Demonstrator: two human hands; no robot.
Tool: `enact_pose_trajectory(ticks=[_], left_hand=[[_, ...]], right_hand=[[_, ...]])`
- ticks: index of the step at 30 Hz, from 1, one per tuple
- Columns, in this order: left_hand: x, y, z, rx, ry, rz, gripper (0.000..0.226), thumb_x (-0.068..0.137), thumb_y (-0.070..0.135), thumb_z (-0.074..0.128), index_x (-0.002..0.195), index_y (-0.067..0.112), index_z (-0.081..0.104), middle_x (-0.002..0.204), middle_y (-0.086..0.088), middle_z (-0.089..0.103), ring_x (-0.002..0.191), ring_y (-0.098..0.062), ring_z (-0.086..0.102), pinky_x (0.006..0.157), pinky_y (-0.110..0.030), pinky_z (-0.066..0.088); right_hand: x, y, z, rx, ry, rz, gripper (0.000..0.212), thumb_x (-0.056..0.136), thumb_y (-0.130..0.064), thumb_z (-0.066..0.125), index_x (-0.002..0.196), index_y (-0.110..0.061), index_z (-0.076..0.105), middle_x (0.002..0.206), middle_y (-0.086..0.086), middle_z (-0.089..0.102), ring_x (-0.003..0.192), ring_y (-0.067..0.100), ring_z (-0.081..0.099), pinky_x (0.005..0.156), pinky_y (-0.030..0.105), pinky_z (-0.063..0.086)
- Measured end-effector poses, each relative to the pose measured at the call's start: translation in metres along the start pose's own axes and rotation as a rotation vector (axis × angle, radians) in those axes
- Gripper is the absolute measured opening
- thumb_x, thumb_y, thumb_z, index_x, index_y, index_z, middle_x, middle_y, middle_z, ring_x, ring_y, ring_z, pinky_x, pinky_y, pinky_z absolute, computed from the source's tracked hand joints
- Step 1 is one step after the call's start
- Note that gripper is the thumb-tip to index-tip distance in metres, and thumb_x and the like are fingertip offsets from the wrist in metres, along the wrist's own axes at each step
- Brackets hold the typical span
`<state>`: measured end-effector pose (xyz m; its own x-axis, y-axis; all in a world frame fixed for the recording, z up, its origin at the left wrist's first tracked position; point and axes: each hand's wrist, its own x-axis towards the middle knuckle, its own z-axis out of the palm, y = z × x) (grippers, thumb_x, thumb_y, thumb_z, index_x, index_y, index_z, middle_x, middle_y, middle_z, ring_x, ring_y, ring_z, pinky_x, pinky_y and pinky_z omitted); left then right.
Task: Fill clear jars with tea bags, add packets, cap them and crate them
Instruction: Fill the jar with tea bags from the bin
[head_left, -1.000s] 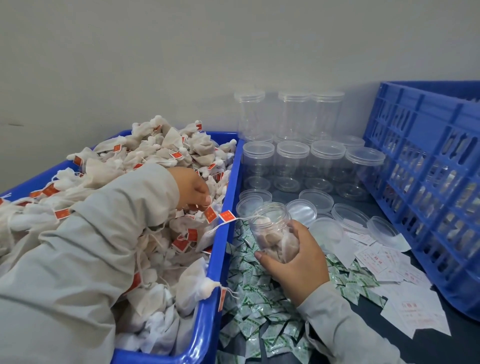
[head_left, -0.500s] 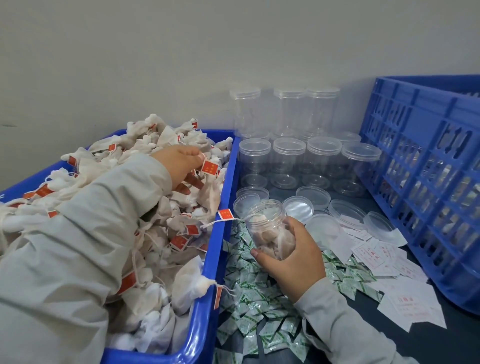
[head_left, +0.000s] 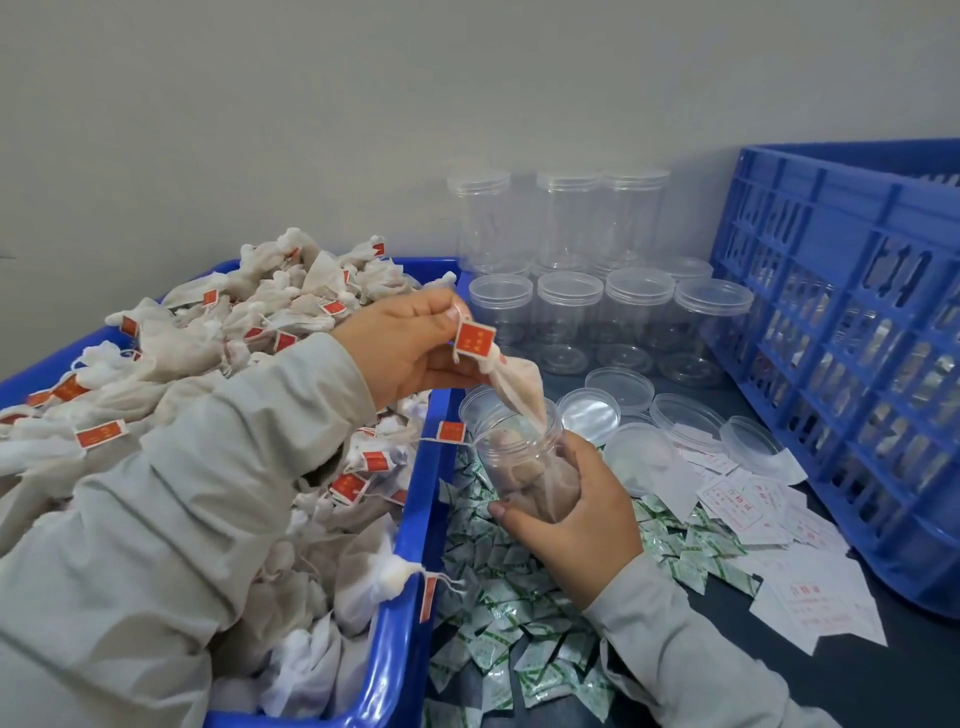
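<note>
Your right hand grips the open jar over the green packets, beside the blue bin. Your left hand pinches a tea bag whose tip hangs into the jar's mouth. Keep the jar tilted toward it and tuck the red tag in with the bag.

Loose lids and capped jars crowd the tabletop beside the crate.
</note>
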<state>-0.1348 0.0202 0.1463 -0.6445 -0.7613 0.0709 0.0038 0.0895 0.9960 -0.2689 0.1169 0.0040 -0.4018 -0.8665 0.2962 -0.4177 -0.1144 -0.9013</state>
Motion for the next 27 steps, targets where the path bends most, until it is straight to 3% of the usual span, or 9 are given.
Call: enact_pose_trajectory(ticks=[7, 9, 11, 14, 17, 20, 23, 27], left_hand=[[-0.004, -0.007, 0.008, 0.349, -0.05, 0.048, 0.026, 0.096, -0.001, 0.034, 0.076, 0.005, 0.049, 0.086, -0.019, 0.058, 0.073, -0.013, 0.063, 0.071, -0.019, 0.056], [-0.005, -0.009, 0.008, 0.463, -0.054, 0.068, 0.026, 0.096, 0.0, 0.037, 0.075, 0.005, 0.05, 0.096, -0.029, 0.058, 0.083, -0.024, 0.061, 0.077, -0.025, 0.056], [-0.004, -0.011, 0.006, 0.638, -0.081, 0.083, 0.023, 0.097, 0.008, 0.042, 0.077, 0.002, 0.054, 0.104, -0.032, 0.06, 0.095, -0.038, 0.06, 0.089, -0.044, 0.051], [-0.006, -0.01, 0.007, 0.885, -0.126, 0.075, 0.03, 0.081, 0.036, 0.044, 0.084, 0.009, 0.058, 0.099, -0.02, 0.066, 0.097, -0.035, 0.06, 0.09, -0.049, 0.045], [-0.007, -0.009, 0.012, 0.89, -0.179, 0.051, 0.009, 0.08, 0.028, 0.052, 0.087, 0.032, 0.051, 0.093, 0.004, 0.07, 0.1, -0.022, 0.061, 0.093, -0.036, 0.045], [-0.009, -0.01, 0.017, 0.995, -0.272, 0.004, 0.055, 0.082, 0.003, 0.048, 0.114, 0.048, 0.045, 0.095, 0.021, 0.061, 0.104, -0.015, 0.059, 0.093, -0.027, 0.045], [-0.009, -0.009, 0.021, 1.083, -0.294, -0.015, 0.066, 0.082, -0.002, 0.045, 0.129, 0.044, 0.044, 0.096, 0.032, 0.048, 0.111, -0.015, 0.053, 0.098, -0.026, 0.04], [-0.008, -0.014, 0.026, 1.258, -0.389, -0.008, 0.07, 0.082, -0.007, 0.04, 0.136, 0.038, 0.041, 0.106, 0.016, 0.042, 0.114, -0.01, 0.041, 0.098, -0.026, 0.035]], right_hand=[[0.0, -0.003, -0.001, 0.116, 0.049, 0.045, 0.074, 0.048, -0.038, 0.079, 0.116, -0.022, 0.055, 0.102, -0.007, 0.067, 0.09, 0.005, 0.064, 0.083, 0.025, 0.052], [0.0, -0.002, -0.001, 0.128, 0.049, 0.045, 0.072, 0.048, -0.038, 0.079, 0.114, -0.024, 0.055, 0.1, -0.009, 0.067, 0.087, 0.002, 0.064, 0.078, 0.018, 0.051], [0.001, -0.001, 0.0, 0.141, 0.051, 0.046, 0.071, 0.047, -0.041, 0.078, 0.113, -0.024, 0.056, 0.097, -0.009, 0.068, 0.083, 0.0, 0.064, 0.075, 0.015, 0.05], [0.001, -0.001, -0.001, 0.136, 0.053, 0.043, 0.074, 0.046, -0.045, 0.077, 0.113, -0.023, 0.056, 0.098, -0.007, 0.069, 0.086, 0.005, 0.065, 0.078, 0.02, 0.051], [0.0, 0.0, 0.0, 0.145, 0.035, 0.023, 0.071, 0.046, -0.048, 0.078, 0.11, -0.025, 0.056, 0.096, -0.005, 0.07, 0.086, 0.01, 0.067, 0.079, 0.028, 0.053], [0.0, 0.001, 0.001, 0.11, 0.031, 0.005, 0.072, 0.049, -0.043, 0.08, 0.113, -0.023, 0.055, 0.102, -0.004, 0.068, 0.092, 0.015, 0.066, 0.085, 0.039, 0.053], [0.001, 0.002, 0.001, 0.1, 0.039, 0.001, 0.068, 0.05, -0.037, 0.08, 0.112, -0.025, 0.055, 0.1, -0.005, 0.068, 0.09, 0.012, 0.066, 0.084, 0.036, 0.053], [0.001, 0.003, 0.001, 0.064, 0.046, -0.009, 0.064, 0.048, -0.037, 0.08, 0.107, -0.03, 0.055, 0.099, -0.008, 0.067, 0.089, 0.008, 0.065, 0.083, 0.032, 0.053]])
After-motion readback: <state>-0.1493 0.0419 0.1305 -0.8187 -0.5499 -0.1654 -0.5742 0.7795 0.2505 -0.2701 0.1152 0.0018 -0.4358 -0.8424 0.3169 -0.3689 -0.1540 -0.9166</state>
